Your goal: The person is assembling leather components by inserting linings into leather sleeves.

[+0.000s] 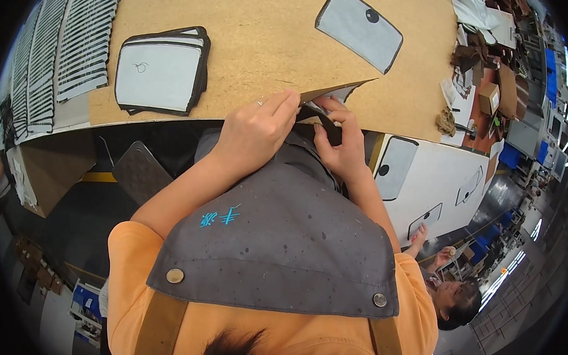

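At the table's front edge, both hands work on a thin, bendable panel (332, 90), brown on its upturned face and whitish inside. My left hand (259, 128) is closed, its fingers pressed together along the panel's left end; a ring shows on one finger. My right hand (346, 139) pinches a dark, curled part between thumb and fingers. The dark part seems to belong to the same panel, but the fingers partly hide where they join. Left of my hands lies a stack of white, black-edged panels (156, 75). Beyond them rests a single similar panel (360, 29) with a black dot.
Rows of dark and white strips (87, 43) lie at the far left. A white side table (447, 169) on the right bears more panels, and a co-worker's hand (419, 235) is there. Under the table's left end stands a cardboard box (59, 173). Cluttered materials line the right edge.
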{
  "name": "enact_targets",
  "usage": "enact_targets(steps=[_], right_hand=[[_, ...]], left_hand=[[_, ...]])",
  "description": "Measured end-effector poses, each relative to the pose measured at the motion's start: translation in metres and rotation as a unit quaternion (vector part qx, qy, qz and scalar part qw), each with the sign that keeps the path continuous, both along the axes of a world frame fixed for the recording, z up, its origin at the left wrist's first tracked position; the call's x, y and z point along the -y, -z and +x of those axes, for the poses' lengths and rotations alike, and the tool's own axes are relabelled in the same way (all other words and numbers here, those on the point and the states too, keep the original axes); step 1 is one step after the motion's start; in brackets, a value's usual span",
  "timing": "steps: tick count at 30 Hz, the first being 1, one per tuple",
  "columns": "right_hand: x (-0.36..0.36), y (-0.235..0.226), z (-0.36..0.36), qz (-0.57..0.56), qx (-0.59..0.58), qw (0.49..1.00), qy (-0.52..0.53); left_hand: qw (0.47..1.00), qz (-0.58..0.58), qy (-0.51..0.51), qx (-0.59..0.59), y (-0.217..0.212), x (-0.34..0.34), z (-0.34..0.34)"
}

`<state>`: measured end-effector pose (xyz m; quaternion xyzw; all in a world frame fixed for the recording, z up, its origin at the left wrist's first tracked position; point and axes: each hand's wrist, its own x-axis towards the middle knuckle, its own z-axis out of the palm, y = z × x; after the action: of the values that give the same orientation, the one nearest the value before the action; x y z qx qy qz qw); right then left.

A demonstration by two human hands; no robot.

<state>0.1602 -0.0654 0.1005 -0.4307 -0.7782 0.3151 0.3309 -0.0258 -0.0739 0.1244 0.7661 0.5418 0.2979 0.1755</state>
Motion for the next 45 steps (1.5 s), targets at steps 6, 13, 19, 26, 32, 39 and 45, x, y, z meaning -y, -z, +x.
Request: enact_targets(steps=[6, 13, 19, 26, 32, 39, 45], right_hand=[[-0.004, 0.031, 0.019, -0.152, -0.076, 0.984, 0.055], [-0.059, 0.056, 0.041, -0.010, 0.281, 0.959, -0.018], [-0.076, 0.050, 0.014, 0.047, 0.338, 0.937, -0.080], [-0.062, 0.056, 0.045, -0.247, -0.050, 0.938, 0.239], [-0.051, 0.088, 0.040, -0.472, -0.179, 0.842, 0.189], [-0.059, 0.070, 0.025, -0.326, -0.081, 0.931, 0.144], [-0.046, 0.053, 0.022, -0.431, -0.317, 0.821, 0.198]], left_hand=[[0.998, -0.026, 0.003, 0.065, 0.000, 0.005, -0.006], [0.932, -0.308, -0.190, -0.004, 0.044, -0.005, -0.051], [0.994, -0.008, 0.073, -0.078, 0.058, -0.041, 0.013], [0.986, -0.111, 0.122, -0.029, 0.093, -0.072, 0.030], [0.971, -0.208, 0.120, -0.012, 0.073, -0.068, 0.017], [0.929, -0.245, 0.261, -0.091, 0.049, -0.084, 0.025], [0.893, -0.383, 0.184, 0.147, 0.037, -0.079, 0.007]])
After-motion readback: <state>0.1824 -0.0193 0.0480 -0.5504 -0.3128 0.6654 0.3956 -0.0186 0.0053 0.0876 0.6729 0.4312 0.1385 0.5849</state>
